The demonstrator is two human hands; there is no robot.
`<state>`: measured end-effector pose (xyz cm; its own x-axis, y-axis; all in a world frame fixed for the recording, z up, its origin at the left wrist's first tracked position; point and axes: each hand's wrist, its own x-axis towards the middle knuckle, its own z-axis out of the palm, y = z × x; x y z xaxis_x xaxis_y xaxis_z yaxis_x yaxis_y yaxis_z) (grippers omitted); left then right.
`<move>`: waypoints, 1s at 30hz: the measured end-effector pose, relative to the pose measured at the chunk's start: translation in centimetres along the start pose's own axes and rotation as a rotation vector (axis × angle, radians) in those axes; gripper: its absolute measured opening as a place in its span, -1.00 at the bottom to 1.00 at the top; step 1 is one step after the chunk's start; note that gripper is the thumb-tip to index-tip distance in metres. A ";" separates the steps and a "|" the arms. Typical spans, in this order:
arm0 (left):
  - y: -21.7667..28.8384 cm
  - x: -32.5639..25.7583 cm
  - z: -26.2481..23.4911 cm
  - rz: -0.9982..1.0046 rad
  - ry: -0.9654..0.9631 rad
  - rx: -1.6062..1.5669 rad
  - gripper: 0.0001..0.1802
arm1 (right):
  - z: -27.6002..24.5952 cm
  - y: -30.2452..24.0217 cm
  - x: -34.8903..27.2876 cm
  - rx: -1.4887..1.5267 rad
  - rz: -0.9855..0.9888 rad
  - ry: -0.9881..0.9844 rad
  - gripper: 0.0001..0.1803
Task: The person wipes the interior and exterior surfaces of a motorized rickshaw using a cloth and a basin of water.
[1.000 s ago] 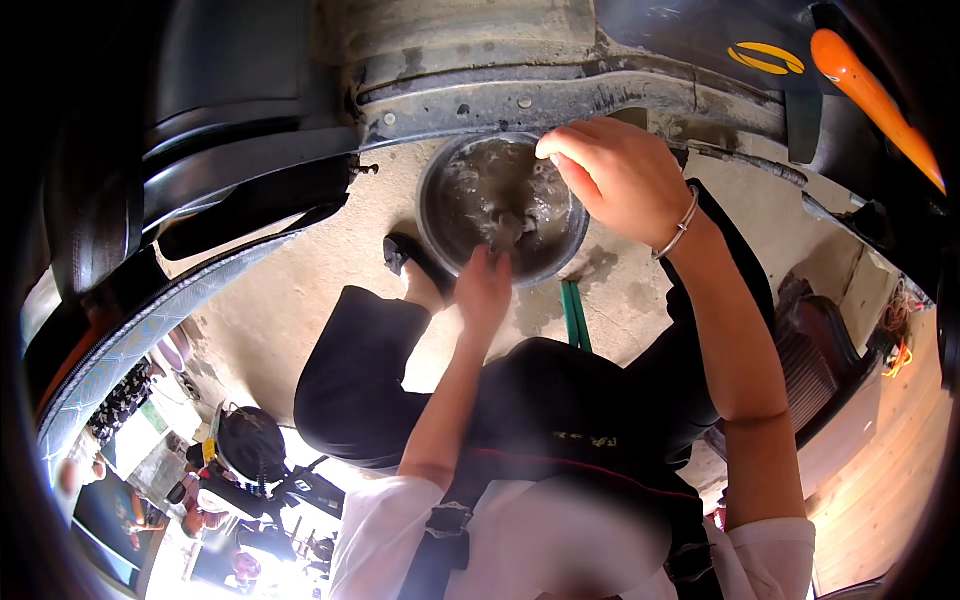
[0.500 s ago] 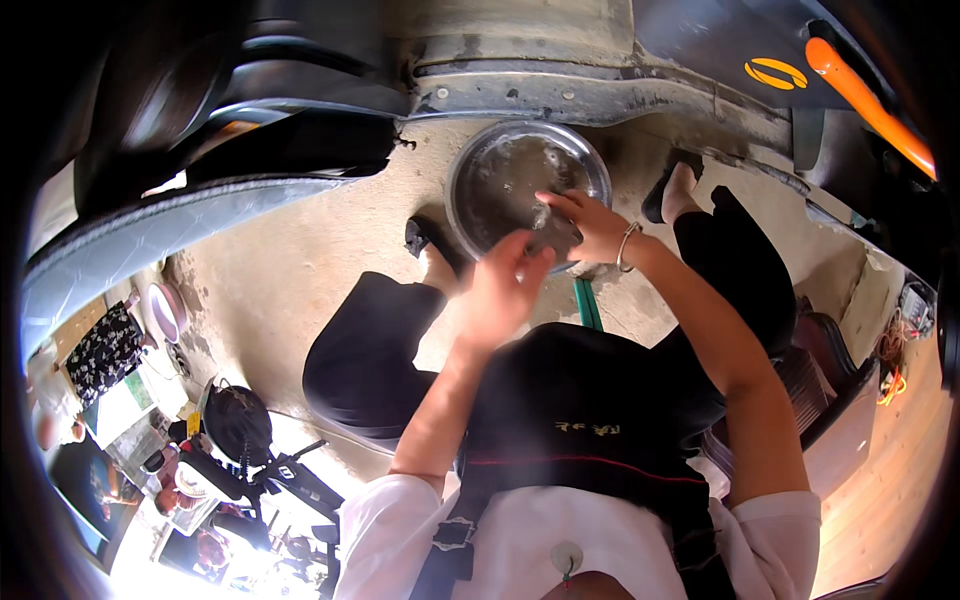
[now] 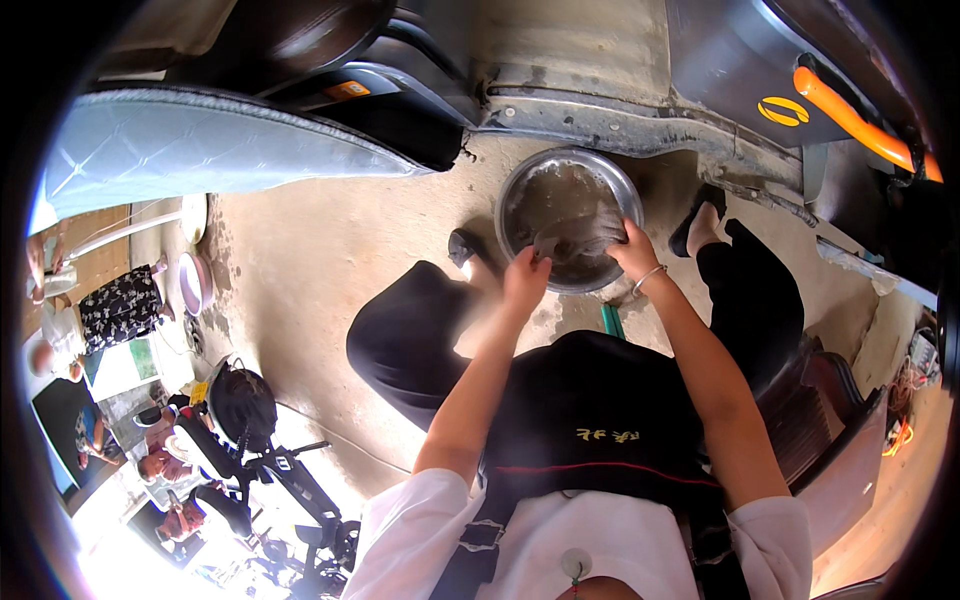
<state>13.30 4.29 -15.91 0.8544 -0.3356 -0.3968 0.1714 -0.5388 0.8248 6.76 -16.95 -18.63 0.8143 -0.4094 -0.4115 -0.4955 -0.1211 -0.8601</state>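
Between my knees, a round metal basin [image 3: 508, 205] of murky water sits on the ground. Over its near side a wet grey cloth [image 3: 590, 232] is stretched between my hands. My left hand [image 3: 526, 280] pinches one end at the basin's near left rim. The other end, bunched up, is gripped by my right hand [image 3: 637, 252], which wears a bracelet, at the right rim. The cloth's lower part hangs at the water, and I cannot tell how much of it is under.
Beyond the basin runs a vehicle's dirty sill [image 3: 590, 125], with a quilted door panel [image 3: 230, 140] at left and an orange handle [image 3: 860, 120] at right. Green legs [image 3: 612, 320] show under me. A scooter [image 3: 300, 480], a pink basin [image 3: 195, 283] and people are at left.
My hands have moved apart, spreading the bunched cloth between them over the basin. The whole view has shifted, so the basin appears farther right and lower.
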 end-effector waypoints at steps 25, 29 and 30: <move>6.8 -0.6 1.1 -0.160 -0.354 -0.734 -0.62 | -2.7 -2.3 -3.8 0.388 -0.081 -0.197 0.15; 7.0 -0.5 0.4 -0.124 -0.404 -0.794 -0.60 | -2.3 -3.4 -3.6 -0.021 -0.305 -0.182 0.14; 7.2 -0.4 0.5 -0.101 -0.447 -0.801 -0.60 | -2.4 -3.2 -3.4 -0.087 -0.381 -0.132 0.09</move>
<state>13.97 0.18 -9.98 0.5764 -0.6733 -0.4631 0.6657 0.0583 0.7439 4.90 -17.32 -13.78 0.9734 -0.2016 -0.1087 -0.1703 -0.3201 -0.9319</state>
